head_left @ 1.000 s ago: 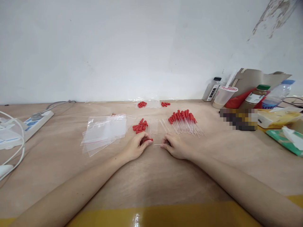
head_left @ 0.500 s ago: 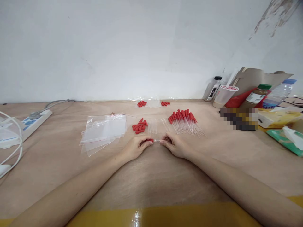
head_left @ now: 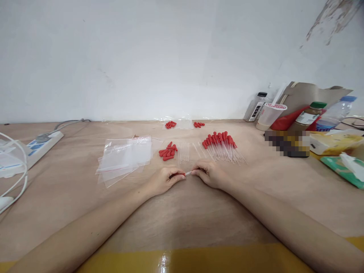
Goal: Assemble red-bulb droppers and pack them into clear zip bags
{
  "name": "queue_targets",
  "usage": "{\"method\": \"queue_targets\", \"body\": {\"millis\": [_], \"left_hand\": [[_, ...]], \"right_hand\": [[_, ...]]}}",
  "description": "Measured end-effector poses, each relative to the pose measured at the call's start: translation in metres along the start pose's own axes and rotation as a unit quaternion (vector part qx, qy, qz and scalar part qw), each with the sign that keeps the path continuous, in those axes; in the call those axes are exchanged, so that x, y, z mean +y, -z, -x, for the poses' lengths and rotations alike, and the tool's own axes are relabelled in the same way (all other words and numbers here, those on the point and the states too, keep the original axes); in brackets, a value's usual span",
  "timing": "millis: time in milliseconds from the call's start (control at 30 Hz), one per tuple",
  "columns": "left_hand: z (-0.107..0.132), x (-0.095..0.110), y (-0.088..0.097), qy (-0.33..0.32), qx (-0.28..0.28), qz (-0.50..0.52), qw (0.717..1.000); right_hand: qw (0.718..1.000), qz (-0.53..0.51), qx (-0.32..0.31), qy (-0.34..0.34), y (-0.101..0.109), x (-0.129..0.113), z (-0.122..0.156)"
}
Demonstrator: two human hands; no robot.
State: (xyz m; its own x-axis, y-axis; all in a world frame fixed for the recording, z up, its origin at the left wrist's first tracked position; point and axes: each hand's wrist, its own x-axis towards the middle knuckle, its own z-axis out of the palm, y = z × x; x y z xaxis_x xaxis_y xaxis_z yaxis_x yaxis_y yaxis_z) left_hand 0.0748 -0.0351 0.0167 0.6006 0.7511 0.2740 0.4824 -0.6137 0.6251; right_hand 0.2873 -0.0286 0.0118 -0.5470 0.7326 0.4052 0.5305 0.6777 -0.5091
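Between thumb and fingers, my left hand point(head_left: 166, 179) pinches a red rubber dropper bulb point(head_left: 183, 174), mostly covered by the fingers. My right hand point(head_left: 209, 173) is closed on a clear glass dropper tube point(head_left: 188, 173), whose left end meets the bulb; how far it sits inside I cannot tell. Just beyond my hands lie a pile of loose red bulbs point(head_left: 168, 151) and a row of bare glass tubes point(head_left: 183, 152). To their right, a fan of droppers with red bulbs fitted point(head_left: 222, 144) is spread on the table.
Clear zip bags point(head_left: 125, 157) lie in a stack at left. More red bulbs point(head_left: 170, 124) and tubes point(head_left: 184, 124) rest by the wall. A power strip point(head_left: 42, 149) is far left; bottles point(head_left: 308, 115), a cup point(head_left: 270, 115) and a tissue pack point(head_left: 342, 170) stand or lie at right.
Both hands have come slightly nearer to me, the left one more. The tube now slants slightly, its left end lower, and less of it shows between the hands.
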Motion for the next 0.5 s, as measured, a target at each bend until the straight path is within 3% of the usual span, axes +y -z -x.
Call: {"method": "queue_targets", "body": {"millis": [233,500], "left_hand": [[0.001,-0.003,-0.002,-0.001,0.020,-0.034,0.999],[-0.001,-0.002,-0.002,-0.046,0.004,-0.072,0.996]], "right_hand": [[0.997,0.074,0.014,-0.030,-0.008,-0.013,0.006],[0.993,0.097,-0.022,-0.065,-0.013,-0.019,0.005]]}}
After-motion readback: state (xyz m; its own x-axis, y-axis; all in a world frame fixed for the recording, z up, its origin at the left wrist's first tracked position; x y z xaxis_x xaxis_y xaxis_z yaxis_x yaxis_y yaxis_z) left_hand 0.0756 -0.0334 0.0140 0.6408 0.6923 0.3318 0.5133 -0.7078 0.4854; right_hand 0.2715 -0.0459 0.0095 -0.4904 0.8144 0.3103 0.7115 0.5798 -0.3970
